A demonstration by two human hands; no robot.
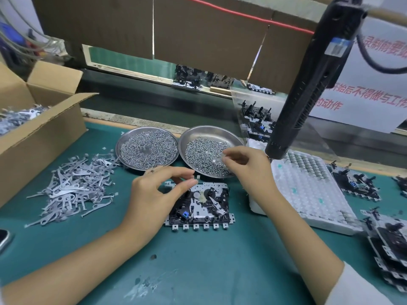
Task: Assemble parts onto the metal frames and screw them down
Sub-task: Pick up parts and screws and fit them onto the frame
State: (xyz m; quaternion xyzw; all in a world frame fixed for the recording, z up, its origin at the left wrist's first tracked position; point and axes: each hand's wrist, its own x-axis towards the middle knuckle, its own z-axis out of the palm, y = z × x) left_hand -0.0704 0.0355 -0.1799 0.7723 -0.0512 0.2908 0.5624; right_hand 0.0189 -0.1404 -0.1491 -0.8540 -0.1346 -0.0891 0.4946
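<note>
Left hand (158, 186) pinches something tiny (unclear) over the metal frame (198, 205); right hand's (246, 164) grip unclear.

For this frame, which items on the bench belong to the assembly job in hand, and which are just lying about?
In use:
metal frame with black parts
right-hand steel dish of screws
left hand over the frame
right hand over that dish
pile of grey metal levers
hanging black electric screwdriver

Lying about:
open cardboard box
white plastic tray

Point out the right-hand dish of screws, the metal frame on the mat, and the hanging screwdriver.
right dish of screws (198, 134): head view, bare inner rim.
metal frame (199, 211): head view, middle of plate.
hanging screwdriver (308, 89): head view, mid-barrel.
</note>
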